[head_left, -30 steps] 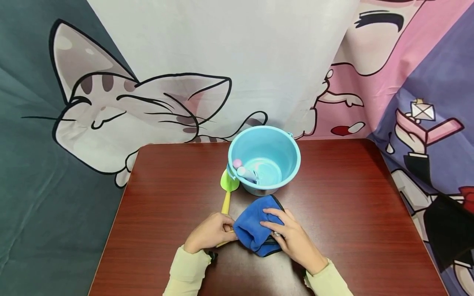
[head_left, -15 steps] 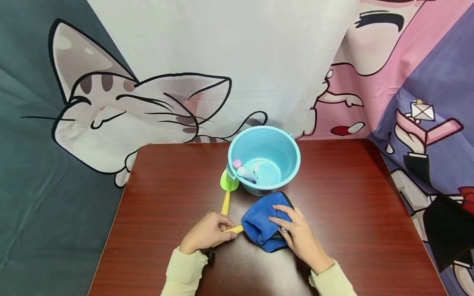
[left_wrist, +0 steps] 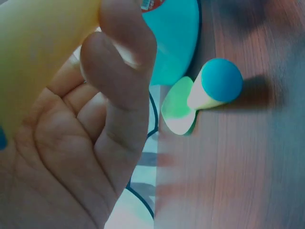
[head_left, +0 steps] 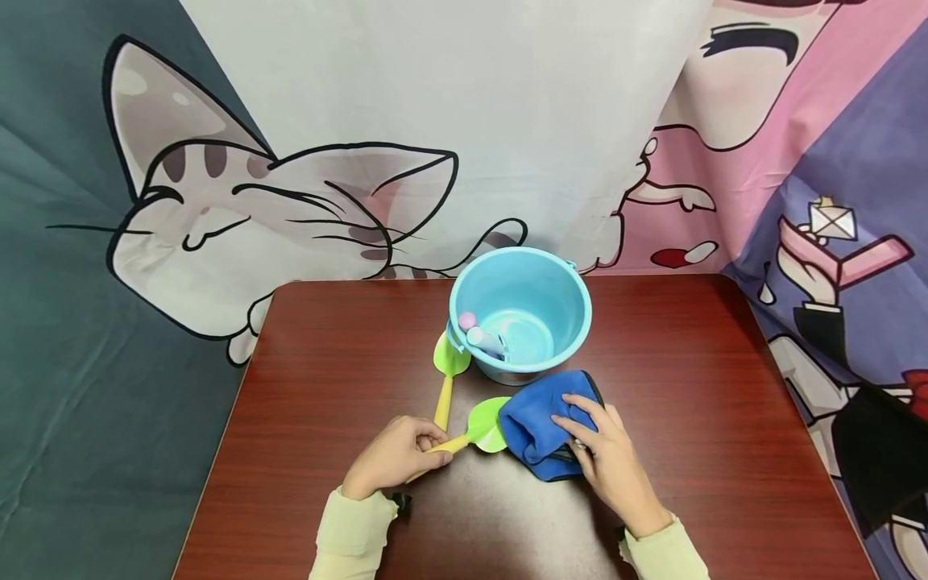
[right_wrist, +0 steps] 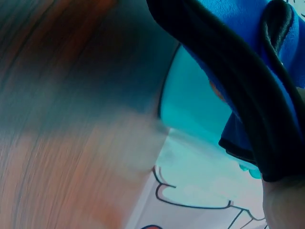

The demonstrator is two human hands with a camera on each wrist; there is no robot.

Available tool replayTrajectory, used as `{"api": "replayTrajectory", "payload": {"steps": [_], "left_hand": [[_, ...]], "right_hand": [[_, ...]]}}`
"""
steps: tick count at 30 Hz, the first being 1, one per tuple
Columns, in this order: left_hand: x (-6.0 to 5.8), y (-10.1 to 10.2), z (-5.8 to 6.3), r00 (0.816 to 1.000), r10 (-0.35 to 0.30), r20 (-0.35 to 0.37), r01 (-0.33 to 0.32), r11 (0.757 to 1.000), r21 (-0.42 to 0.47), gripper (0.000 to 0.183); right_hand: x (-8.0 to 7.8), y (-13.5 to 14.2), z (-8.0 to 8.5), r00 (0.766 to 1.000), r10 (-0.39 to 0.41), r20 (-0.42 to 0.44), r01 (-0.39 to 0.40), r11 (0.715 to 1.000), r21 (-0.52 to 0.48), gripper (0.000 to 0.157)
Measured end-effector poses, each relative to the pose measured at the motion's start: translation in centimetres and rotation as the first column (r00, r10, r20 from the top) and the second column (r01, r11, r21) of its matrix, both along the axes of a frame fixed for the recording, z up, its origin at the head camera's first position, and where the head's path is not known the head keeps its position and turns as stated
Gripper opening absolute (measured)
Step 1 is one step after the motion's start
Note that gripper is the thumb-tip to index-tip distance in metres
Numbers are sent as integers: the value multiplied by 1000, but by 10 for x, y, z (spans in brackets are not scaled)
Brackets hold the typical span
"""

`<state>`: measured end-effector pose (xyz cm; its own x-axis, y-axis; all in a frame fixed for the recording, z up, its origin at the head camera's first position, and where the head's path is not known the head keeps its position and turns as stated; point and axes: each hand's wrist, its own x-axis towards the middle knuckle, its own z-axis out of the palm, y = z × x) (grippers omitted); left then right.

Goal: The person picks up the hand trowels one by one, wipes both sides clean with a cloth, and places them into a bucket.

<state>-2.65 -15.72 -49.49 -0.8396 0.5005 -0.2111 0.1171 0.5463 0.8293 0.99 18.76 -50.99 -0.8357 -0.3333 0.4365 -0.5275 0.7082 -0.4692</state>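
Observation:
My left hand [head_left: 395, 455] pinches the yellow handle of a toy shovel [head_left: 486, 423] between thumb and fingers; its green blade points right. In the left wrist view that handle [left_wrist: 38, 43] fills the upper left corner. My right hand [head_left: 616, 467] holds a folded blue cloth [head_left: 532, 419] with black edging, fingers spread over its top and thumb below. The cloth overlaps the blade's right tip. In the right wrist view the cloth's black edging [right_wrist: 233, 71] runs across the upper right. A second toy shovel [head_left: 451, 358] lies just beyond my left hand.
A light blue bucket [head_left: 565, 302] stands at the table's far edge, with small pale blue and pink pieces [head_left: 482, 340] inside. The second shovel's blade reaches under the bucket's left side. Behind the brown table [head_left: 326, 362] hangs a printed cartoon curtain [head_left: 544, 97].
My right hand has drawn the cloth to the right and slightly away, uncovering the shovel's green blade. My left hand has shifted a little left with the handle.

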Motion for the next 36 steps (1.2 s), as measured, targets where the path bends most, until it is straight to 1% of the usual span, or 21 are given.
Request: {"api": "replayTrajectory", "payload": {"steps": [3, 7, 10, 14, 16, 18, 20, 21, 25, 27, 28, 31, 34, 36], "left_hand": [[1, -3, 0, 1000, 15, 2, -15, 1000, -9, 10], [2, -6, 1, 999, 25, 26, -24, 1000, -12, 11], [3, -8, 0, 996, 27, 89, -29, 999, 24, 12], [3, -10, -1, 983, 30, 179, -46, 995, 87, 12], [3, -10, -1, 982, 36, 183, -54, 994, 94, 13], [3, -10, -1, 987, 47, 154, -60, 995, 79, 14], [2, -9, -1, 992, 63, 112, -69, 996, 52, 14], [2, -8, 0, 993, 72, 89, -76, 996, 41, 15], [2, -5, 0, 993, 115, 21, -115, 993, 5, 19], [2, -3, -1, 992, 128, -11, -128, 992, -13, 19], [2, -2, -1, 991, 132, -28, -132, 991, -25, 19], [2, -1, -3, 987, 129, -93, -135, 989, -61, 19], [2, 1, -4, 984, 129, -126, -138, 988, -64, 16], [3, 3, -4, 981, 130, -141, -140, 988, -62, 14]], "right_hand": [[0, 6, 2, 1000, -30, -10, 30, 999, -16, 40], [0, 13, 4, 998, -59, -9, 58, 998, -32, 40], [0, 18, 5, 997, -70, -16, 69, 996, -55, 42], [2, 23, 7, 996, -89, -12, 88, 993, -77, 43], [2, 26, 8, 995, -96, 3, 96, 992, -87, 42], [3, 27, 9, 995, -101, 12, 102, 990, -100, 41], [3, 28, 9, 995, -102, 0, 101, 988, -114, 25], [3, 29, 9, 995, -99, -7, 97, 988, -121, 25], [4, 28, 13, 995, -87, -42, 80, 984, -157, 27], [4, 28, 16, 996, -78, -39, 70, 981, -182, 44], [4, 27, 17, 997, -72, -41, 63, 978, -197, 45], [3, 24, 21, 999, -36, -40, 24, 966, -256, 43], [3, 21, 22, 999, 7, -49, -22, 952, -305, 37], [2, 18, 23, 998, 29, -56, -45, 945, -324, 36]]}}
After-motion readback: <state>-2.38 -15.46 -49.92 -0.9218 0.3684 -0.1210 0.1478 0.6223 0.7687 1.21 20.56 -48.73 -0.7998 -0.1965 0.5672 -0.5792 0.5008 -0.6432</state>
